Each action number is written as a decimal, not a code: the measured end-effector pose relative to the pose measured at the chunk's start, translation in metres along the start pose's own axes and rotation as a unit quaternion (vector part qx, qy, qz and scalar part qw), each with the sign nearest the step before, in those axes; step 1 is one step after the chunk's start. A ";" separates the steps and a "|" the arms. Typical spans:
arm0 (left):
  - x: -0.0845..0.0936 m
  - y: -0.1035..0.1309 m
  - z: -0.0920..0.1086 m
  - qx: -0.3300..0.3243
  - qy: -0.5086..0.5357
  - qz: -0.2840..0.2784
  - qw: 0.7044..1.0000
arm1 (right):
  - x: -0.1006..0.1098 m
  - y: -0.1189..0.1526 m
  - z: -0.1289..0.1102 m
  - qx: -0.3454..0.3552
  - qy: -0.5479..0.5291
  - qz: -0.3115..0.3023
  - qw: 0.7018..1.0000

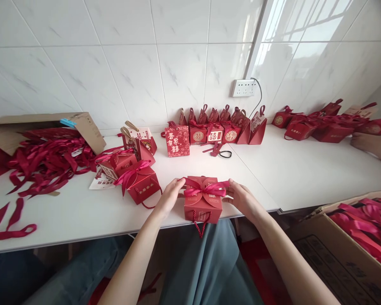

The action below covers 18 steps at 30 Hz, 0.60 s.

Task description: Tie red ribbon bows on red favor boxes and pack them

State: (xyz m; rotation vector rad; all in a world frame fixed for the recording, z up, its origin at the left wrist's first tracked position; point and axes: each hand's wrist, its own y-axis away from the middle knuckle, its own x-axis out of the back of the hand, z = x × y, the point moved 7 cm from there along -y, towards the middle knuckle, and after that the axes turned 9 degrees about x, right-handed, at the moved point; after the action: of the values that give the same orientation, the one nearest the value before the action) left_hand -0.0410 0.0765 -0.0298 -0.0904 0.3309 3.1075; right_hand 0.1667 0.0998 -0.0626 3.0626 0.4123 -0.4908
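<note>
Pinches one end of the pink bow (205, 191) with the left hand (171, 195), the other with the right hand (244, 199). Has the red box (193, 205) under it, at the front edge of the table (241, 169).

Red card (178, 143) reads 吾家有囍, white lettering. White-fronted box (215, 134), back row: 囍. Held box (203, 207) has gold print, too small to read. Carton (328, 264), lower right: dark print, too blurred to read.
</note>
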 end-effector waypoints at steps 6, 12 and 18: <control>-0.004 -0.016 0.009 -0.047 0.029 -0.041 0.998 | -0.015 -0.017 -0.022 0.059 0.007 -0.021 0.998; -0.010 -0.031 0.020 -0.040 0.013 -0.050 0.998 | -0.031 -0.040 -0.025 0.002 -0.014 -0.030 0.999; -0.021 -0.040 0.013 0.027 0.018 -0.094 0.995 | -0.048 -0.057 -0.009 -0.062 0.041 -0.077 0.994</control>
State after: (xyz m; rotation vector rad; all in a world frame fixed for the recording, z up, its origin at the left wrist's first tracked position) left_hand -0.0200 0.1183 -0.0241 -0.1678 0.3842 2.9113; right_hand 0.1106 0.1432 -0.0379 2.9525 0.6605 -0.3306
